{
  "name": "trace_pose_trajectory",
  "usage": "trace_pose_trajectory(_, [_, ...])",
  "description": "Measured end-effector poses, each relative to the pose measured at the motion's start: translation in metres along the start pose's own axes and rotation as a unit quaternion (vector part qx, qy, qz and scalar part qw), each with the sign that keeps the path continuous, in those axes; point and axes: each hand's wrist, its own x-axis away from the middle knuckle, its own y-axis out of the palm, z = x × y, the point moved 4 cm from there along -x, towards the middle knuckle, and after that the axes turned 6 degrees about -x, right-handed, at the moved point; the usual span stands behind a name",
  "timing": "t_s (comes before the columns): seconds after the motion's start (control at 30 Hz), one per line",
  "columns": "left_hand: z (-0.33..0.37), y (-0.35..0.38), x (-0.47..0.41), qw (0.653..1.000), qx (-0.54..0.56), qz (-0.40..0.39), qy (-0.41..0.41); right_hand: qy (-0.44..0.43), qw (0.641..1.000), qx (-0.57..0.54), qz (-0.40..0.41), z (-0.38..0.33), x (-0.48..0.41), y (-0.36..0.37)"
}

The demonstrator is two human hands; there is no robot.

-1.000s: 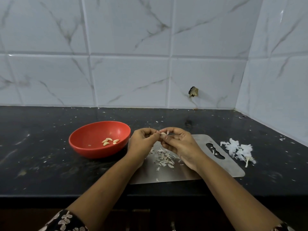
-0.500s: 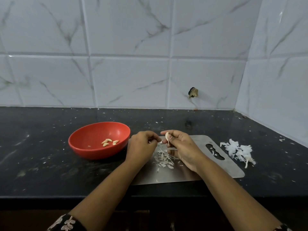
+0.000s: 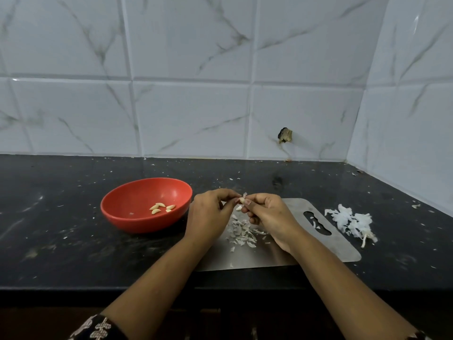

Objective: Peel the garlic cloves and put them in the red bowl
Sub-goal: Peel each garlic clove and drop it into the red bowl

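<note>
Pinching one clove (image 3: 242, 199) between both hands, you hold it in the air above the far edge of the board (image 3: 343, 246). Your left hand (image 3: 208, 214) has its fingers curled, with thumb and fingertip nipping the clove's left end. Your right hand (image 3: 269, 217) curls round the other end, and a scrap of skin sticks up from the clove. Below your hands, peels (image 3: 241, 231) lie scattered on the board. The bowl (image 3: 147, 223) stands on the counter (image 3: 61, 217) just left of your left hand, with a few peeled cloves (image 3: 161, 208) in its bottom. A heap of white skins (image 3: 350, 220) sits on the counter, right of the board.
</note>
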Motion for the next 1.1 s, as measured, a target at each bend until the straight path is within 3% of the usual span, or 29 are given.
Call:
trace_pose_trajectory(0.67, [0.004, -0.0004, 0.0024, 1.0, 0.021, -0.002, -0.017, -0.026, 0.999, 0.041, 0.004, 0.0045, -0.0029, -0.0014])
trace_pose_trajectory(1.1, [0.0006, -0.0001, 0.0005, 0.998, 0.033, 0.02, -0.05, -0.039, 0.998, -0.045, -0.026, -0.0034, 0.0019, 0.0024])
